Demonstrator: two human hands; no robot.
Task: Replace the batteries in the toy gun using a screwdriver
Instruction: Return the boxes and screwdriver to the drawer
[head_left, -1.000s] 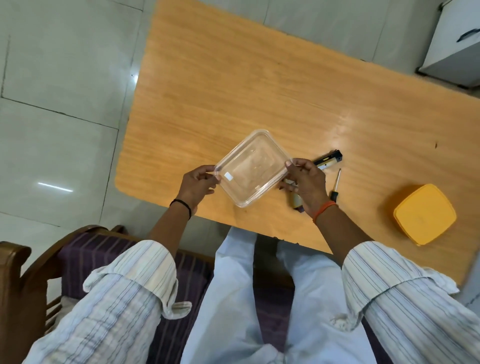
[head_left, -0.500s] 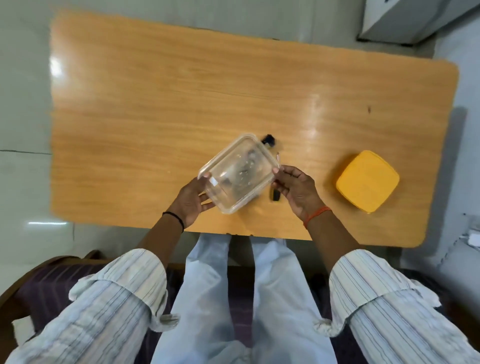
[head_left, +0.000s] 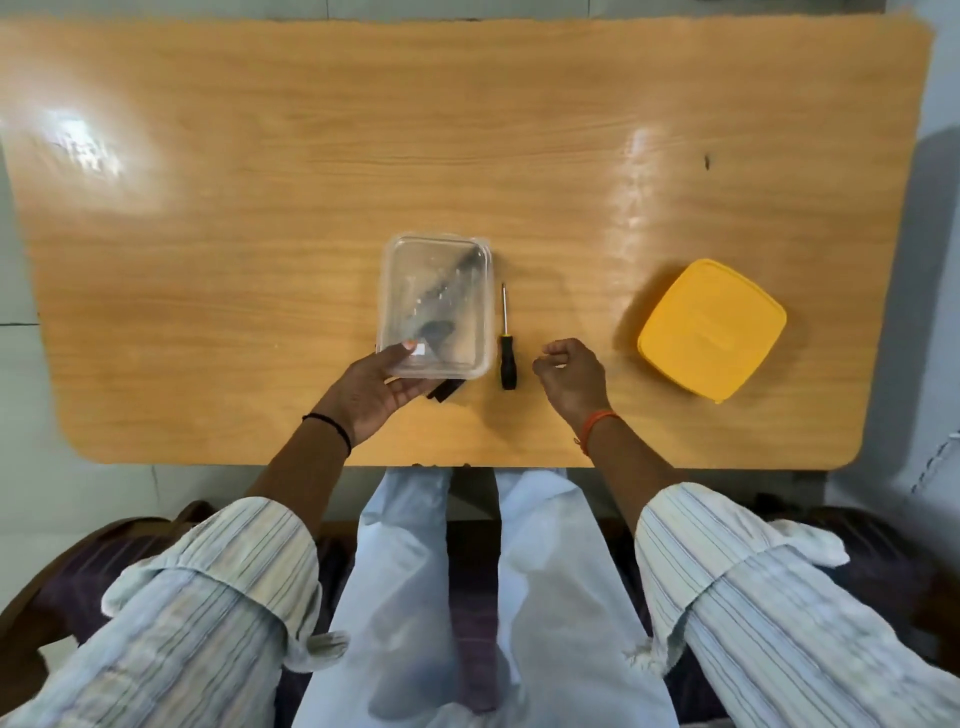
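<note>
A clear plastic container (head_left: 437, 270) is held just above the wooden table (head_left: 260, 208), and my left hand (head_left: 370, 393) grips its near left corner. The dark toy gun (head_left: 445, 391) lies under it, seen blurred through the plastic, with its grip end poking out at the near edge. A screwdriver (head_left: 507, 353) with a black handle lies right of the container, tip pointing away from me. My right hand (head_left: 571, 375) hovers just right of the screwdriver handle, fingers curled, holding nothing.
A yellow lid (head_left: 711, 328) lies flat on the table to the right. The table's near edge runs just past my wrists, with my lap and a chair below it.
My right hand has let go of the container and moved off to the right. The container now sits level over the toy gun, held by my left hand alone. The camera view has shifted.
</note>
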